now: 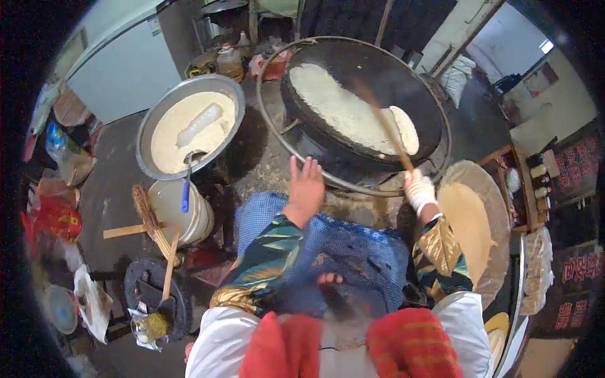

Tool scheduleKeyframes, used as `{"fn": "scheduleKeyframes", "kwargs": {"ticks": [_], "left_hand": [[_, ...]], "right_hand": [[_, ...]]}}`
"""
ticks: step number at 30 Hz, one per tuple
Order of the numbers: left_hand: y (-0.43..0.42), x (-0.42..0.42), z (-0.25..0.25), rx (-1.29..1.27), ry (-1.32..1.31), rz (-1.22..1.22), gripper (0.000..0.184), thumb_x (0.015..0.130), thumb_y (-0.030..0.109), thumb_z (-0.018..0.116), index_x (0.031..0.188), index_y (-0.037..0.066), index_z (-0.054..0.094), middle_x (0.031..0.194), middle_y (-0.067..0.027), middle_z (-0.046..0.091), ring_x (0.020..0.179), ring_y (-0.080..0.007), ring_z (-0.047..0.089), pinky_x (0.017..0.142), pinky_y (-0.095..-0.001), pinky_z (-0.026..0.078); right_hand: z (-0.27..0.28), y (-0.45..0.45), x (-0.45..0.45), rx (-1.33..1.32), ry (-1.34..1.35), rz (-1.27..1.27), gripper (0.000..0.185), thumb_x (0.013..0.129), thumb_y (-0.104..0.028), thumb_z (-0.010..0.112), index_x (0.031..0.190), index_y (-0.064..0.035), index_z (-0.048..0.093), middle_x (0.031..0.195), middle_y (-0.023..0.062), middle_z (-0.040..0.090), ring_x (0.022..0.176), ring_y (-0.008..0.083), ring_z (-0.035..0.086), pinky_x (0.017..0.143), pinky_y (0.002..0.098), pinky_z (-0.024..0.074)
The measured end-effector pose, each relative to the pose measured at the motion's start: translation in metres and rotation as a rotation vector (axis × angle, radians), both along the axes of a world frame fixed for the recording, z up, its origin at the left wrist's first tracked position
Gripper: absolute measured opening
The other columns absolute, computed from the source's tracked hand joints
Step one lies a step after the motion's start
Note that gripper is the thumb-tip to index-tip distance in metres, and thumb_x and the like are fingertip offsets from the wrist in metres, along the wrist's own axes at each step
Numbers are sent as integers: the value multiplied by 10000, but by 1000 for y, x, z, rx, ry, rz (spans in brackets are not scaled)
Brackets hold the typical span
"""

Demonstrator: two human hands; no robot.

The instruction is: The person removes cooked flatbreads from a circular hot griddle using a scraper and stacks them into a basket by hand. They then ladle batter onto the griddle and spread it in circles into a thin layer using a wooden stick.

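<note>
The right hand (419, 189), in a white glove, was closed around the lower end of a wooden stick (392, 133), and its fingers grasped it firmly. The stick was slanting over the black round griddle (384, 75); its far end was blurred, so I could not tell whether it touched the surface. On the griddle lay a long pale sheet (337, 101), and at its right end was a rounded flap (405, 131). The left hand (307, 192) held nothing; its fingers were stretched out and released, close to the metal ring (355, 188) around the griddle, but contact with it was not clear. To the left stood a metal basin (145, 140) with pale batter (165, 142), in which rested a blue-handled ladle (186, 195). To the right, a tan round sheet (463, 220) lay near the right sleeve (441, 252).
</note>
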State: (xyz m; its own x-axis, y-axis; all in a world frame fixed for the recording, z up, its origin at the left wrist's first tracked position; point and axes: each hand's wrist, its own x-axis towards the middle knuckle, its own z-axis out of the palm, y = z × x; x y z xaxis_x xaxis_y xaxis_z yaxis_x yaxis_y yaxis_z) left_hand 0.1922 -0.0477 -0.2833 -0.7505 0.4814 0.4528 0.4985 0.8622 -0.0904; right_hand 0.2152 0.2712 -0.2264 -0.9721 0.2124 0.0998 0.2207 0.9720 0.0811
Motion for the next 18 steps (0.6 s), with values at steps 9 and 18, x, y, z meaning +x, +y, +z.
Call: {"fn": "scheduleKeyframes", "kwargs": {"ticks": [9, 18], "left_hand": [[-20, -11, 9, 5, -114, 125, 416, 825, 127, 436, 1204, -10, 539, 1304, -117, 488, 1272, -277, 386, 1055, -643, 69], [-26, -16, 23, 57, -63, 152, 385, 817, 142, 453, 1180, 50, 543, 1366, -106, 418, 1286, -290, 359, 988, -702, 112]], "right_hand": [[3, -12, 17, -124, -92, -29, 352, 925, -379, 406, 1006, -49, 500, 828, 252, 614, 772, 409, 601, 719, 508, 463], [-5, 22, 20, -23, 54, -54, 370, 920, -402, 392, 900, -60, 533, 778, 250, 616, 752, 426, 602, 721, 504, 477]]}}
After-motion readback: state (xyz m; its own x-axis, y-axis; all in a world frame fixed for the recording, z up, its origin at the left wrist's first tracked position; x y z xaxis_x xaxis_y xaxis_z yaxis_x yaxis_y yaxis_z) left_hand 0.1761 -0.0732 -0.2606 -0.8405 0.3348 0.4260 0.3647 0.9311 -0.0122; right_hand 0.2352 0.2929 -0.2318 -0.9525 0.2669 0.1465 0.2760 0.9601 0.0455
